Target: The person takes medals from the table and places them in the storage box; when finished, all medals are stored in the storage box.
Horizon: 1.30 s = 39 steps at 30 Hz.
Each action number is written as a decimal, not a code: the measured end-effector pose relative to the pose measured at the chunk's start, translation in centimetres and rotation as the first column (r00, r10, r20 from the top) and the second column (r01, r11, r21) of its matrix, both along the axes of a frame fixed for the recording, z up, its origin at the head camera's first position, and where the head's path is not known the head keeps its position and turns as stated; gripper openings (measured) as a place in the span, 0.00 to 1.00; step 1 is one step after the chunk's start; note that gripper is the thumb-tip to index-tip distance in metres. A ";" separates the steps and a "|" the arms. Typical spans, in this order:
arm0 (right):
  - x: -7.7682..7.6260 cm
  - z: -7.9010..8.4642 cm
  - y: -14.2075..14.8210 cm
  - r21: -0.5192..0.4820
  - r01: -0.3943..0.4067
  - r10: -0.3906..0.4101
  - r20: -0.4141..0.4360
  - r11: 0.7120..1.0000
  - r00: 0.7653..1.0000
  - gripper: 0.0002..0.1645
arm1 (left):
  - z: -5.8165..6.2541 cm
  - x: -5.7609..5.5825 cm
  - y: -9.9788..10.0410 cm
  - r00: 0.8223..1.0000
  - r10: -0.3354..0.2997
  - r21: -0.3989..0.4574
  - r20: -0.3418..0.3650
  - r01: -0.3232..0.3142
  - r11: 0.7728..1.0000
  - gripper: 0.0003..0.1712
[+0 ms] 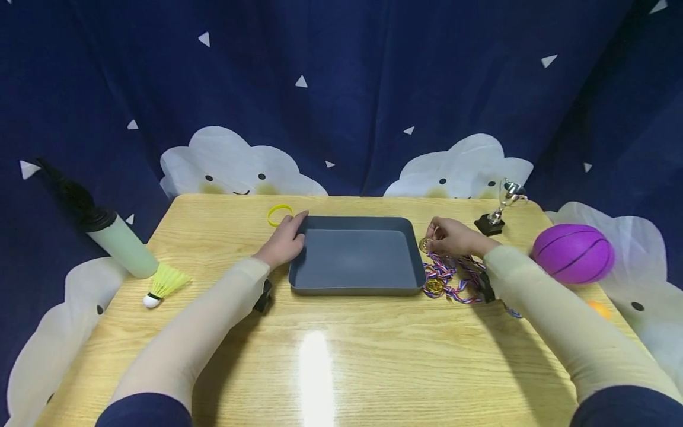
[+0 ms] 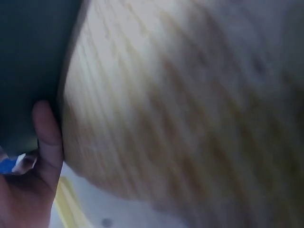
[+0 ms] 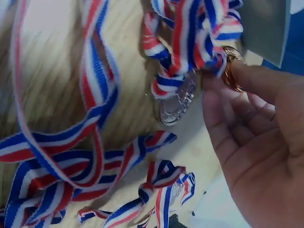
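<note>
- The tray [image 1: 354, 261], dark grey and shallow, lies flat mid-surface [image 1: 405, 362]; its far wall sits near the surface's back edge, with a narrow strip of wood between the two.
- The left grip [image 1: 281, 243] is loose, fingers fairly straight and touching the tray's left rim by its far corner.
- The yellow ring [image 1: 280, 214] lies just beyond that grip, beside the corner, leaving little room there.
- Farther left, a wide stretch of wood runs to the shuttlecock [image 1: 165, 283], which lies near the left edge, just beside the pale green bottle [image 1: 125, 249] that stands at the edge.
- The right grip [image 1: 456, 236] pinches a gold medal [image 1: 425, 245] between thumb and fingers, just beside the tray's right rim, outside it.
- Striped ribbons [image 1: 440, 271] crowd the wood between that rim and the right wrist, with a silver medal [image 3: 180, 99] among them.
- The trophy [image 1: 498, 210] stands upright near the far right corner, apart from the hand.
- The purple ball [image 1: 573, 253] sits by the right edge, near the sleeve.
- In front of the tray, a broad band of wood opens between the two forearms.
</note>
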State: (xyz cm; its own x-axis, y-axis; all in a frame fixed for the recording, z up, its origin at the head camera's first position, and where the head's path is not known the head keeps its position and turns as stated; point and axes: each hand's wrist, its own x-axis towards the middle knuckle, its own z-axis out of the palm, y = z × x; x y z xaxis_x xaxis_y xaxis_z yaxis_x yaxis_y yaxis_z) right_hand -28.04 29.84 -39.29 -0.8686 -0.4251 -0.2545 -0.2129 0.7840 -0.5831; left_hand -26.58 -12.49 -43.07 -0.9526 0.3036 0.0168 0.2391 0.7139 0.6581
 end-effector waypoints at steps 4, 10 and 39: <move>-0.3 1.0 0.4 -0.093 0.053 -0.050 0.026 0.994 0.998 0.11 | -0.3 0.2 -0.6 0.998 0.004 0.125 0.058 -0.011 0.992 0.36; -0.8 3.7 0.6 -0.223 0.117 -0.121 -0.008 0.968 0.993 0.17 | -0.1 0.8 -1.3 0.987 0.000 0.229 0.162 -0.038 0.973 0.36; -1.8 6.2 -16.2 -0.640 0.203 -0.022 0.279 0.741 0.960 0.13 | -1.1 0.9 -1.7 0.987 0.033 0.272 0.155 -0.075 0.959 0.40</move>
State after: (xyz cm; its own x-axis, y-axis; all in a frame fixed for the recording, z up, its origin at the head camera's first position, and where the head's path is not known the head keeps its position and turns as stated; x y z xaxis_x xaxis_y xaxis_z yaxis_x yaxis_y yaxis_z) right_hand -29.83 13.65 -33.05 -0.8710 -0.4668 -0.1530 0.0675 0.1947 -0.9785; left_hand -25.69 -14.21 -44.21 -0.9656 0.2552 -0.0495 0.0906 0.5087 0.8562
